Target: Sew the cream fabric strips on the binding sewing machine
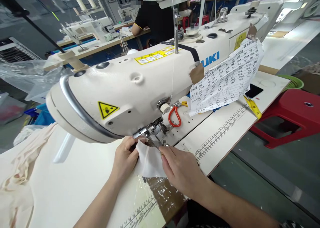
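Observation:
A small piece of white fabric (149, 159) lies under the needle end of a white sewing machine (120, 84). At its left edge my left hand (126, 156) is closed, with thumb and fingers pinching the fabric close to the presser foot (155, 130). My right hand (181, 169) is closed at the fabric's right side, around a thin metal tool (155, 144) that points toward the needle area. Its exact kind is hard to make out, as the fingers cover most of it. Red-handled scissors (174, 117) rest on the machine bed behind my right hand.
A handwritten paper sheet (225, 78) hangs taped to the machine. Printed rulers (220, 131) run along the table, with a yellow tape measure (253, 108) at its edge. Beige cloth (18, 178) lies at left. A red stool (290, 114) stands right. Another person (156, 24) sits beyond.

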The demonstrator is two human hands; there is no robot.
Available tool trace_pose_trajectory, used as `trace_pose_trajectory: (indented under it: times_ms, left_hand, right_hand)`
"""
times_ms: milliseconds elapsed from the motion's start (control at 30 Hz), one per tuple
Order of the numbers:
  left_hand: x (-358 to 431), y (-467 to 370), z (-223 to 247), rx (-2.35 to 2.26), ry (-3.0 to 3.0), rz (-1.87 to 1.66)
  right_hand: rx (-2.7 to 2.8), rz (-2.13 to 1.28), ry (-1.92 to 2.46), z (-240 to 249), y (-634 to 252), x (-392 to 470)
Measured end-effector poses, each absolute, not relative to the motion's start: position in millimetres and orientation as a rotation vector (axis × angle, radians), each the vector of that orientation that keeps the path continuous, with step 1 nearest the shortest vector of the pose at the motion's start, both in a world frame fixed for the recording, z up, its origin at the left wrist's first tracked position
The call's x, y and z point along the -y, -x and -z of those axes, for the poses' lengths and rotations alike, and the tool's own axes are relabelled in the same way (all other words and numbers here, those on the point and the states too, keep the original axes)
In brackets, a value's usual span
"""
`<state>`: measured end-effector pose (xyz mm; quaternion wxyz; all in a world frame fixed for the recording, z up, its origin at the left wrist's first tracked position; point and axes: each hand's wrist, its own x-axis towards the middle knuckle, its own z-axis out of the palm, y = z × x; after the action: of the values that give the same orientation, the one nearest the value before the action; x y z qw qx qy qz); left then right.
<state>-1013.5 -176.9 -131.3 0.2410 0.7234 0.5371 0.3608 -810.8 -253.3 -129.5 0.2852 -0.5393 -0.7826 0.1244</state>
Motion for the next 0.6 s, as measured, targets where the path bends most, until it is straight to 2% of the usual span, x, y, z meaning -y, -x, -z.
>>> trace_pose_trajectory:
  times_ms: [600]
  left_hand:
    - [176.9, 1011.5, 128.9, -1.542, -1.970, -0.909]
  right_hand:
    - [2.159, -0.289, 1.510, 129.9, 814.2, 252.5]
